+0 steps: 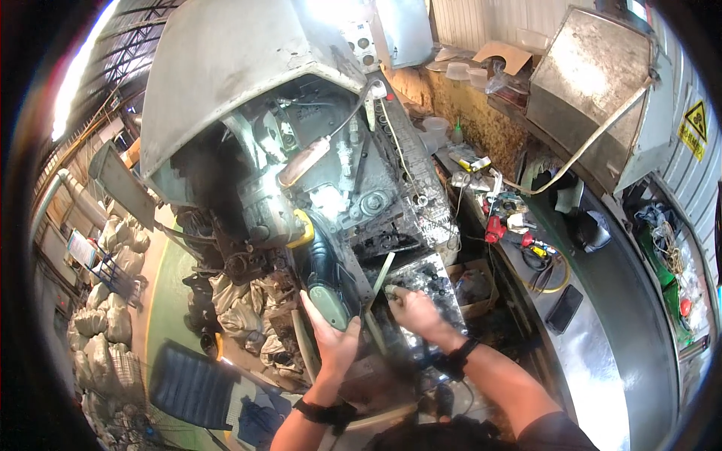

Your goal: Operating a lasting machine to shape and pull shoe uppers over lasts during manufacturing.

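My left hand (332, 340) is wrapped round the rear end of a dark green and black handheld power tool (323, 274). The tool's front reaches into the machine, beside a yellow part (301, 228). My right hand (414, 310) is closed over the dark, greasy machine plate (430, 272). Its fingers pinch something small that I cannot make out. A pale strip (383, 272) stands tilted between my hands. Further in, a work lamp with a worn handle (304, 160) hangs across the open machine housing (312, 120).
On the right, a metal bench (583, 342) bears a black phone (564, 308), a red tool (495, 229) and coiled cable. A cardboard box (481, 304) stands beneath the machine. At left are a dark chair (192, 383) and stacked sacks (113, 323).
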`<state>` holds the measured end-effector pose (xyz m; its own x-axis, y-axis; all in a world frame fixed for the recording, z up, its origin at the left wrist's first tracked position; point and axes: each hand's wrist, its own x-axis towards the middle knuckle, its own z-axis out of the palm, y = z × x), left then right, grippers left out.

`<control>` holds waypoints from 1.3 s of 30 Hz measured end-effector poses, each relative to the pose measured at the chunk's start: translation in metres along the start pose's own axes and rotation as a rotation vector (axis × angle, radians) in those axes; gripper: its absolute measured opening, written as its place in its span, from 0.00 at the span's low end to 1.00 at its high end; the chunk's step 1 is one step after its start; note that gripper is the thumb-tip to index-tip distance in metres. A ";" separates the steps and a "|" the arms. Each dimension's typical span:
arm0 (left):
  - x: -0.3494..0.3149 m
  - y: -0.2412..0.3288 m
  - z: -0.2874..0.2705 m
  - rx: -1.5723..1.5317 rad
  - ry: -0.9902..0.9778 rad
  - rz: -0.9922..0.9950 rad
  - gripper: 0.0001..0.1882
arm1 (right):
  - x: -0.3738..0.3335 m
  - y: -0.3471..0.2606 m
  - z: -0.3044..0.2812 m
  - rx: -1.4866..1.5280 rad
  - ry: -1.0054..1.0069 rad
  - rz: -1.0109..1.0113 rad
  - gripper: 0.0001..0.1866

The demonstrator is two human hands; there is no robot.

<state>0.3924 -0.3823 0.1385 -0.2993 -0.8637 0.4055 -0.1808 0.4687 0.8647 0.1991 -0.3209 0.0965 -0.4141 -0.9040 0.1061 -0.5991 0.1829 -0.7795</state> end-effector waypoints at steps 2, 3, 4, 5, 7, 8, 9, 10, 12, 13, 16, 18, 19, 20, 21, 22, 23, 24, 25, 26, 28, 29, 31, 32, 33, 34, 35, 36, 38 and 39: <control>0.003 0.009 0.002 -0.034 -0.026 -0.014 0.59 | -0.001 0.001 -0.002 0.021 0.034 -0.008 0.17; 0.005 0.010 0.002 -0.035 -0.023 -0.014 0.59 | -0.001 0.000 -0.003 0.020 0.033 -0.011 0.17; 0.008 0.010 0.002 -0.012 -0.007 -0.007 0.59 | -0.001 -0.001 -0.003 0.024 0.031 0.010 0.17; 0.010 0.008 0.002 0.010 0.010 0.000 0.59 | -0.001 -0.003 -0.004 0.028 0.029 0.030 0.17; 0.009 -0.002 -0.001 -0.035 0.015 -0.006 0.59 | -0.002 -0.007 -0.002 0.041 0.027 0.025 0.17; 0.008 -0.006 -0.004 -0.082 0.016 -0.011 0.59 | -0.003 -0.010 -0.001 0.054 0.029 0.023 0.17; 0.008 0.000 -0.003 -0.088 0.011 -0.013 0.59 | -0.003 -0.009 -0.003 0.048 0.032 0.029 0.17; 0.008 0.012 -0.003 -0.108 -0.013 -0.082 0.59 | -0.003 -0.008 -0.005 0.043 0.033 0.037 0.17; 0.006 0.017 -0.006 -0.130 -0.032 -0.152 0.59 | -0.002 -0.004 -0.005 0.034 0.033 0.043 0.16; 0.002 0.014 -0.012 0.060 0.009 -0.097 0.59 | -0.002 0.000 -0.001 0.031 0.071 0.009 0.17; 0.002 0.029 -0.021 0.210 0.013 -0.106 0.56 | -0.003 -0.003 -0.002 0.045 0.091 -0.001 0.17; 0.005 0.024 -0.023 0.171 -0.078 -0.140 0.55 | -0.003 -0.005 -0.003 0.060 0.076 0.021 0.17; 0.006 0.022 -0.024 0.151 -0.123 -0.156 0.55 | -0.003 -0.004 -0.003 0.043 0.080 0.005 0.17; 0.007 0.021 -0.025 0.147 -0.122 -0.159 0.55 | -0.002 -0.004 -0.002 0.026 0.085 -0.011 0.18; 0.007 0.020 -0.026 0.101 -0.133 -0.145 0.55 | -0.002 -0.006 -0.003 0.021 0.079 -0.009 0.18; 0.007 0.021 -0.026 0.054 -0.144 -0.131 0.56 | -0.002 -0.009 -0.005 0.054 0.064 0.013 0.18; 0.005 0.023 -0.031 0.049 -0.143 -0.138 0.56 | -0.003 -0.010 -0.006 0.087 0.048 0.036 0.19; 0.005 0.037 -0.036 0.088 -0.153 -0.134 0.55 | -0.002 -0.009 -0.006 0.079 0.048 0.039 0.19; 0.006 0.043 -0.040 0.126 -0.163 -0.130 0.54 | -0.003 -0.007 -0.007 0.061 0.076 0.026 0.20; 0.007 0.037 -0.040 0.118 -0.166 -0.133 0.54 | -0.003 -0.004 -0.007 0.043 0.105 0.014 0.20; 0.007 0.023 -0.049 0.243 -0.263 0.004 0.57 | -0.002 -0.005 -0.003 0.033 0.127 0.000 0.20; 0.006 0.020 -0.050 0.246 -0.266 -0.004 0.57 | -0.002 -0.005 -0.001 0.025 0.151 -0.017 0.21; 0.004 0.013 -0.050 0.236 -0.242 0.018 0.57 | -0.002 -0.009 0.000 0.010 0.161 -0.022 0.21; 0.004 0.010 -0.051 0.233 -0.216 0.044 0.57 | -0.002 -0.011 0.000 0.002 0.174 -0.031 0.20; 0.007 0.012 -0.052 0.220 -0.221 0.042 0.57 | -0.002 -0.009 -0.001 -0.010 0.176 -0.025 0.20; 0.013 0.018 -0.055 0.213 -0.279 0.042 0.55 | -0.003 -0.007 -0.002 0.000 0.199 -0.061 0.19; 0.016 0.019 -0.058 0.206 -0.337 0.043 0.54 | -0.003 -0.006 -0.004 0.009 0.222 -0.099 0.19; 0.016 0.009 -0.062 0.200 -0.332 0.045 0.54 | -0.003 -0.007 -0.003 0.003 0.222 -0.104 0.19; 0.016 -0.021 -0.071 -0.413 -0.327 -0.095 0.44 | -0.004 -0.011 -0.001 -0.028 0.268 -0.096 0.19; 0.020 -0.021 -0.081 -0.496 -0.264 -0.245 0.31 | -0.004 -0.018 -0.006 0.048 0.155 0.030 0.22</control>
<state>0.4664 -0.4239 0.1526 -0.5380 -0.8303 0.1454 0.1650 0.0655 0.9841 0.2076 -0.3182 0.1132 -0.5345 -0.8271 0.1739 -0.5533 0.1869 -0.8118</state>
